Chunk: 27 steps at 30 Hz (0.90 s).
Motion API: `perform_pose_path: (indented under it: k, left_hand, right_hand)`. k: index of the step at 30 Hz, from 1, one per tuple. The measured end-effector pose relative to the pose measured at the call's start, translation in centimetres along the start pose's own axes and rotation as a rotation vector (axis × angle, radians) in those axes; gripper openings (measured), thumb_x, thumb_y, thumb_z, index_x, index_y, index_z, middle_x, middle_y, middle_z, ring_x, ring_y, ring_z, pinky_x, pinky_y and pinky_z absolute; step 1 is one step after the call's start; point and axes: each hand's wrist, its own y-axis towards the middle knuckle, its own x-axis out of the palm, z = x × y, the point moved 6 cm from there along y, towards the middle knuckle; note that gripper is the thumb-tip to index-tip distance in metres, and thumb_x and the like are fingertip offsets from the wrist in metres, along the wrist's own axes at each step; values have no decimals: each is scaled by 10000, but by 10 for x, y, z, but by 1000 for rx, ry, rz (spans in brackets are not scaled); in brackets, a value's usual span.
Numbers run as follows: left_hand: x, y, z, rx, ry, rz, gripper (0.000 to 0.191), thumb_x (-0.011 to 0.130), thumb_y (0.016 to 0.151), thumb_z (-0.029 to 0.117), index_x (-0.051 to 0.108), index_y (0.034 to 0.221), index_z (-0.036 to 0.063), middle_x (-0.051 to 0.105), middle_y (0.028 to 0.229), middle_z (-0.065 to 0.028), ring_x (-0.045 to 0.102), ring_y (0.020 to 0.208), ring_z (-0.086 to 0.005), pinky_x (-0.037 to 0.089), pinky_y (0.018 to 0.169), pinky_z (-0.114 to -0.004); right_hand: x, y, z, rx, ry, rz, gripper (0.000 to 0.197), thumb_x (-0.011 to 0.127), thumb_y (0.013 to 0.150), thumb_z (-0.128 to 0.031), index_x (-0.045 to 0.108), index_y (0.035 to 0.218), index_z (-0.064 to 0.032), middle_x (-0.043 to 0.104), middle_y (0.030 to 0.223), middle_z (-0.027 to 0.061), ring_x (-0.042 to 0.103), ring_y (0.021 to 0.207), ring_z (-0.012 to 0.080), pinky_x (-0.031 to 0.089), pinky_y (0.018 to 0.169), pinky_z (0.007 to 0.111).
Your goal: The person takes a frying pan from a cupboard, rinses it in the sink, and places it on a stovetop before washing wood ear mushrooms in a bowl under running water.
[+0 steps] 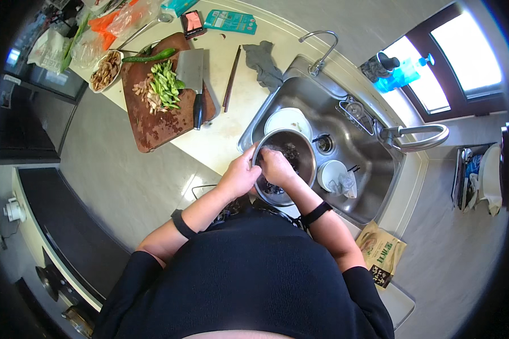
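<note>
A stainless steel bowl (310, 157) is tilted in front of me, over the near edge of the sink (375, 182). My left hand (239, 173) grips its left rim, thumb on the outside. Inside the bowl, my right hand (278, 166) reaches among dark, wet pieces that look like black wood ear fungus (291, 152). The fingertips of that hand are hidden, so whether they hold a piece is unclear. White plates (285, 118) lie in the sink behind the bowl. To its right sit a white bowl (328, 173) and a scrap of clear plastic (345, 182).
Left on the counter, a wooden cutting board (146, 127) bears a cleaver (191, 72), chopped green vegetable (165, 84) and a cucumber (150, 56). Chopsticks (232, 80) and a grey cloth (263, 63) lie between board and sink. A faucet (318, 65) rises behind; a food packet (381, 252) is at right.
</note>
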Motion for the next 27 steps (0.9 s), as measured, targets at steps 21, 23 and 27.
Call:
perform_pose_path:
  k: [21,23,27]
  left_hand:
    - [31,8,3,109,83,-61,617,457,757,-10,355,1365,23,566,1178,-119,542,1041,-149,406,918,-261]
    - [30,10,-1,101,70,-66,621,455,757,-7,347,1368,19,558,1190,-124,540,1051,-153,404,921,-260]
    - [28,8,-6,-13,19,-91,625,445,761,-9,330,1375,10,549,1198,-114,529,1063,-149,398,930,-260]
  right_hand:
    - [-21,-34,17,197,126,52,243,582,725,-163,548,881,20,609,803,266,586,811,434,467,718,485]
    - [-38,-39,7,229,38,59,287,554,806,-270,600,822,13,618,757,249,609,756,415,486,682,477]
    - [-68,-49,0,420,-187,-106,594,475,847,-554,678,741,-6,639,782,211,634,768,344,502,672,434]
